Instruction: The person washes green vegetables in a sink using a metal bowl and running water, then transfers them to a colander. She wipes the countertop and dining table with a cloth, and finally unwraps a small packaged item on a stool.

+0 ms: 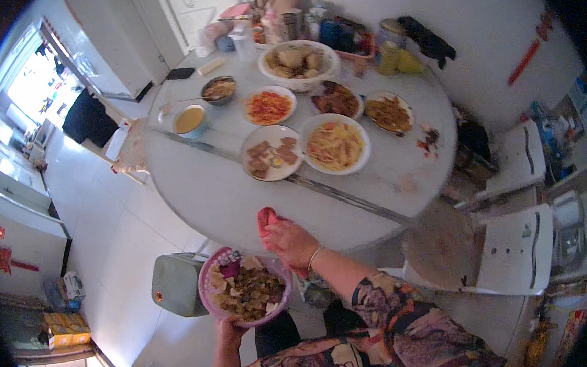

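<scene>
With my left hand (231, 330) I grip the near rim of a pink plastic basket (206, 294), held just below the table's front edge. Inside it lie brownish scraps (250, 290), pale pieces and something purple. My right hand (288, 243) is closed around a red cloth (266, 219) at the front edge of the round table (206, 190). Beyond the cloth stand a plate with brown slices (274, 172) and a bowl of pale shredded food (335, 143).
Several more dishes, a large white bowl (300, 82) and a cup of yellowish liquid (190, 120) stand farther back. Dark and red scraps (429, 142) lie on the table's right side. A green-grey stool (177, 286) is at lower left; white chairs (516, 251) stand right.
</scene>
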Action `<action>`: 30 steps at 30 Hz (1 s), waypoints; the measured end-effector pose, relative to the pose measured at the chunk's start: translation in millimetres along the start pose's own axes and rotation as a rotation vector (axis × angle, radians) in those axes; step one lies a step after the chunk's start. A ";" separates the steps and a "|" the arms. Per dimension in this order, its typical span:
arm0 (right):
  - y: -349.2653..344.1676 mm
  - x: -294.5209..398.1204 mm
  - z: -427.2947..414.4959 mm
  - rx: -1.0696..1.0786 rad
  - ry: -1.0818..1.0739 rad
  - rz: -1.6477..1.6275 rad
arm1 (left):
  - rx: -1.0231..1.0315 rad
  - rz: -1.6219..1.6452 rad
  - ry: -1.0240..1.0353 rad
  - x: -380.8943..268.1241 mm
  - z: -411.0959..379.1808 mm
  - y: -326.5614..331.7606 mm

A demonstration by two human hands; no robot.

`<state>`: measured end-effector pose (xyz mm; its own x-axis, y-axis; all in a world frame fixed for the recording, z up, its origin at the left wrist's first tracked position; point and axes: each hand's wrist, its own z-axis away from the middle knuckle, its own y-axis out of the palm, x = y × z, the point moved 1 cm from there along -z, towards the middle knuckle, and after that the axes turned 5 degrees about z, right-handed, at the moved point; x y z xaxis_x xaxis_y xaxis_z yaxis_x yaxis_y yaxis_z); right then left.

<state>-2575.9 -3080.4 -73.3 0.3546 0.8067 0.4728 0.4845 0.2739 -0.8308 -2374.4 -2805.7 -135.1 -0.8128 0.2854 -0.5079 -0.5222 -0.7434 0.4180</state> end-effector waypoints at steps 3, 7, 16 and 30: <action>-51.2 -13.3 52.3 -0.061 0.282 -0.278 | -0.040 0.023 -0.023 19.3 33.3 28.3; -96.3 -10.3 107.5 -0.328 0.671 -1.009 | 0.042 -0.058 -0.074 44.8 37.1 23.4; -163.9 17.3 216.7 -0.726 0.831 -1.542 | 0.264 -0.620 -0.091 67.9 46.0 109.2; -232.2 -167.8 315.8 -1.211 0.822 -0.930 | 0.291 -0.723 -0.129 135.6 2.6 153.7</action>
<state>-3000.4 -3114.0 -52.4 -0.2734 0.0592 0.9601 0.8863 -0.3723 0.2754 -2565.6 -2879.7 -137.7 -0.2600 0.7184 -0.6453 -0.9646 -0.1632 0.2069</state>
